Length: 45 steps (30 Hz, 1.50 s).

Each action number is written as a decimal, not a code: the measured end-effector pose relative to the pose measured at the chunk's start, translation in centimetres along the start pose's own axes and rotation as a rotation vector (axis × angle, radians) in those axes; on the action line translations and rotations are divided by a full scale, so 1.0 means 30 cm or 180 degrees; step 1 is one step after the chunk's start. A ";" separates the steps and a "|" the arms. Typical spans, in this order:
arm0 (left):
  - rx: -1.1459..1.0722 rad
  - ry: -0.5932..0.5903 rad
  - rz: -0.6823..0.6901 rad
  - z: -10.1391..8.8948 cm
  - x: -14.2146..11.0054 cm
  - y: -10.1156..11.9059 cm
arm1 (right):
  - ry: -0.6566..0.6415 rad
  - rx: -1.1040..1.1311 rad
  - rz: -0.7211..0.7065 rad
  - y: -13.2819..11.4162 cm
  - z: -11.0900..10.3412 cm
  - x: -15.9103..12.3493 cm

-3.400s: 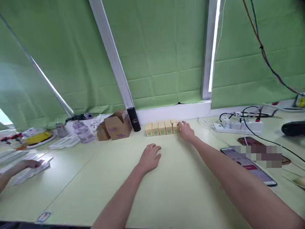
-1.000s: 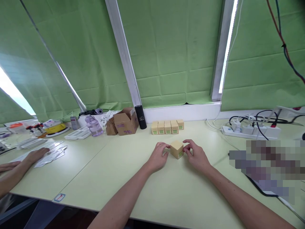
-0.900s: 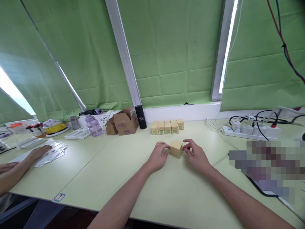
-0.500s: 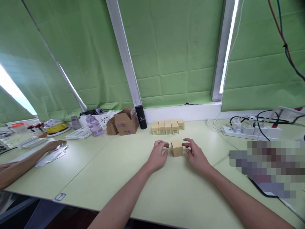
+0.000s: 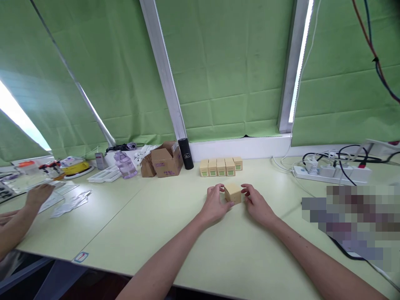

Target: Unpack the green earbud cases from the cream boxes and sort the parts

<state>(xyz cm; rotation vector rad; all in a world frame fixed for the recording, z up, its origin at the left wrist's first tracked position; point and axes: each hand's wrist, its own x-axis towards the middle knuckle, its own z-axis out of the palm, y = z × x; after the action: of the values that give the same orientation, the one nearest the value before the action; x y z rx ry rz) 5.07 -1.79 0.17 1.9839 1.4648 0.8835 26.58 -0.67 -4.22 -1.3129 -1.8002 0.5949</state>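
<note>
A small tan cardboard box (image 5: 233, 194) stands on the table between my hands, a plain face towards me. My left hand (image 5: 215, 205) is closed on its left side, with the thumb across the lower front and fingers at the left and back. My right hand (image 5: 256, 204) rests just to the right, its fingers curved and apart, the fingertips very close to the box; whether they touch it I cannot tell. Beyond, several similar boxes (image 5: 221, 167) with green-edged labels stand in a row near the wall, one set slightly further back at the right end.
Left of the row are a black cylinder (image 5: 186, 154), an open brown carton (image 5: 165, 161) and a purplish bottle (image 5: 125, 165). A white power strip (image 5: 331, 173) with cables lies at right. Another person's hand (image 5: 39, 195) is at far left, near plastic bags (image 5: 73, 203).
My right hand has come back from the row, and one box now stands nearer me. The box has been turned, its label passing out of sight. My left hand has closed on it.
</note>
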 end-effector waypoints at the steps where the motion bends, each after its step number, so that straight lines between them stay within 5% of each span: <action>1: 0.0027 -0.0001 0.0036 0.003 0.003 0.005 | 0.0012 0.0001 -0.0012 0.002 0.001 0.001; 11: 0.0044 0.0111 -0.0158 0.029 0.037 0.011 | 0.0054 0.0040 0.0079 -0.020 -0.004 -0.003; 18: -0.0070 0.0305 0.0115 0.042 0.007 0.001 | 0.0249 0.0041 0.0018 -0.043 -0.010 -0.012; 21: 0.0136 0.0547 0.0428 0.030 -0.001 0.013 | 0.0441 -0.0013 -0.0121 -0.055 -0.019 -0.015; 27: 0.1113 0.1306 0.1968 -0.020 -0.005 0.038 | 0.0879 0.0035 -0.0514 -0.094 -0.044 -0.020; 30: 0.1415 0.1801 0.2407 -0.035 -0.007 0.045 | 0.1041 0.0072 -0.0809 -0.118 -0.049 -0.032; 36: 0.1704 0.2227 0.2759 -0.026 -0.009 0.049 | 0.1128 0.0016 -0.1316 -0.155 -0.042 -0.064; 45: 0.1885 0.2019 0.2750 0.001 -0.021 0.050 | 0.0929 -0.0082 -0.1446 -0.155 -0.025 -0.070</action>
<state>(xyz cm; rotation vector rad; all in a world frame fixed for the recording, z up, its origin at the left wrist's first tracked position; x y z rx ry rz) 5.92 -2.82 1.12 3.0760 1.2142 1.7035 24.92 -4.31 -0.97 -0.9046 -1.7801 0.1237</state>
